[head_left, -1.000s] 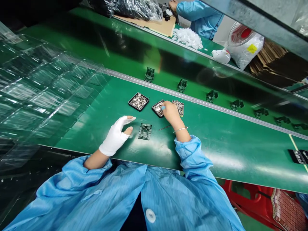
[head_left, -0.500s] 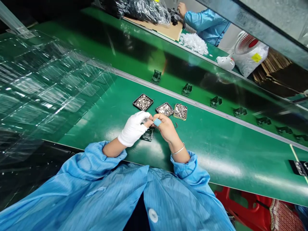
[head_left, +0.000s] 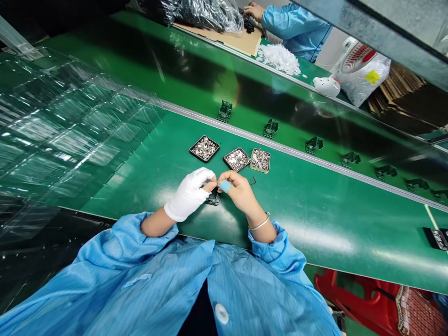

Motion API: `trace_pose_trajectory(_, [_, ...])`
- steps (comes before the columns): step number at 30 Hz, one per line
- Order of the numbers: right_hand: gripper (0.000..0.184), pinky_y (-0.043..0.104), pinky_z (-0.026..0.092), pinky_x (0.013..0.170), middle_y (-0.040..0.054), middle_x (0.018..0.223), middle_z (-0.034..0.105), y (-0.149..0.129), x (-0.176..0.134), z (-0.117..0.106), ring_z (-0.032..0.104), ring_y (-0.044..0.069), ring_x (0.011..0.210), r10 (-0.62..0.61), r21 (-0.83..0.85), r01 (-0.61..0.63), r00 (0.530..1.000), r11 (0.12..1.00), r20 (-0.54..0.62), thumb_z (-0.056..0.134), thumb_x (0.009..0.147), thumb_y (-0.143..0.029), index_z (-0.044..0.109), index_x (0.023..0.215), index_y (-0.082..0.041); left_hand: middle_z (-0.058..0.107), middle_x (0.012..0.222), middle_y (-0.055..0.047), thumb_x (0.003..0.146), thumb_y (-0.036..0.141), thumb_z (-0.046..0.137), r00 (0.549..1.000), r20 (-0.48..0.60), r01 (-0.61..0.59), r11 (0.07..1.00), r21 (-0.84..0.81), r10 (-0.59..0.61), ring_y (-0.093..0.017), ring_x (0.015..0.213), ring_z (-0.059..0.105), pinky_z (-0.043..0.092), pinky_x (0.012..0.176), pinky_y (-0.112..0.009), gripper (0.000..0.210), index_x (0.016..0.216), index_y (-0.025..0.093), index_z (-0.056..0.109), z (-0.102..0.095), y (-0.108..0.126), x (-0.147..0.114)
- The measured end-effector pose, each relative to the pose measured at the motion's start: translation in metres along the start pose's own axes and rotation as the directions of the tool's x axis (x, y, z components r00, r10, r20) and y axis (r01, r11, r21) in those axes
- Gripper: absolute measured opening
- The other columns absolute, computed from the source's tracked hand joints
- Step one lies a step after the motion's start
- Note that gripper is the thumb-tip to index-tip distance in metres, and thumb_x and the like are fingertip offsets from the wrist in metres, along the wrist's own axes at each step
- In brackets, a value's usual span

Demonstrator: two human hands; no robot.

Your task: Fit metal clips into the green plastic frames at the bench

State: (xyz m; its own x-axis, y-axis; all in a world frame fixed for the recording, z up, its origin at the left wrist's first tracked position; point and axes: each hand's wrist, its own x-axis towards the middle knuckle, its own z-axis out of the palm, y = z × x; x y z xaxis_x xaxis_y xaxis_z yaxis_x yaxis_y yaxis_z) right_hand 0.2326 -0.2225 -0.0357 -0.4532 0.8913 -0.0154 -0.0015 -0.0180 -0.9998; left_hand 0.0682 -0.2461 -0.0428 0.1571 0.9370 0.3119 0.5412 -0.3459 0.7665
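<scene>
My left hand [head_left: 189, 195], in a white glove that leaves fingertips bare, is closed in a pinch. Facing it, my right hand [head_left: 241, 192] also pinches, with blue tape [head_left: 224, 185] wrapped round a digit. Something thin and tiny shows between the two sets of fingertips; its kind is too small to make out. Just below the fingers lies a green circuit board [head_left: 213, 198] on the bench, partly hidden by my left hand. Beyond my hands sit a black tray [head_left: 205, 148], a second tray [head_left: 237, 159] and a third tray [head_left: 260, 160], filled with small metal parts.
A small hex key [head_left: 253, 180] lies right of my right hand. Several circuit boards [head_left: 271, 128] stand in a row past the metal rail [head_left: 245, 135]. Clear plastic trays [head_left: 80, 126] are at left. Across the bench are a co-worker's sleeve [head_left: 294, 21] and white pieces [head_left: 279, 59].
My hands have come slightly nearer my body, and their fingertips overlap less. The view has shifted a little. The co-worker's hand has moved left.
</scene>
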Motion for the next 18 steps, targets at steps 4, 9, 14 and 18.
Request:
trace_pose_trajectory(4, [0.012,0.024,0.042,0.065,-0.0015,0.077,0.056,0.001,-0.006,-0.001,0.051,0.012,0.070,-0.048,-0.179,0.045,0.999,0.983,-0.014,0.057,0.080,-0.031,0.057,0.079,-0.019,0.059,0.076,-0.003,0.084,0.023,0.048,0.990,-0.019,-0.135,0.979,0.155,0.139,-0.017,0.071,0.057,0.047,0.067,-0.029,0.010,0.078,0.019,0.054,0.000,0.006,-0.003])
trace_pose_trajectory(9, [0.020,0.025,0.046,0.066,-0.0020,0.075,0.056,0.004,-0.008,-0.003,0.053,0.011,0.068,0.060,-0.004,-0.060,0.998,0.998,0.020,0.064,0.075,-0.037,0.057,0.079,-0.020,0.056,0.069,-0.001,0.085,0.024,0.049,0.997,0.019,-0.070,0.995,0.066,0.069,-0.015,0.066,0.055,0.045,0.063,-0.028,0.016,0.071,0.019,0.053,-0.001,0.010,-0.006])
trace_pose_trajectory(14, [0.030,0.027,0.049,0.062,-0.0029,0.071,0.054,0.006,-0.010,-0.007,0.054,0.011,0.063,0.096,0.183,-0.122,0.985,0.976,0.144,0.072,0.071,-0.045,0.056,0.078,-0.020,0.057,0.072,0.000,0.086,0.032,0.053,0.992,0.112,0.095,0.941,-0.325,-0.061,-0.014,0.066,0.057,0.048,0.063,-0.027,0.019,0.073,0.019,0.053,0.005,0.006,-0.011])
trace_pose_trajectory(18, [0.023,0.025,0.044,0.064,-0.0023,0.072,0.054,0.004,-0.016,-0.009,0.051,0.011,0.066,0.019,0.042,-0.026,0.985,0.999,0.173,0.066,0.079,-0.040,0.056,0.078,-0.019,0.057,0.073,-0.001,0.088,0.038,0.052,0.993,0.119,0.054,0.951,-0.303,-0.018,-0.014,0.066,0.056,0.048,0.062,-0.028,0.023,0.075,0.019,0.054,0.006,0.007,-0.014])
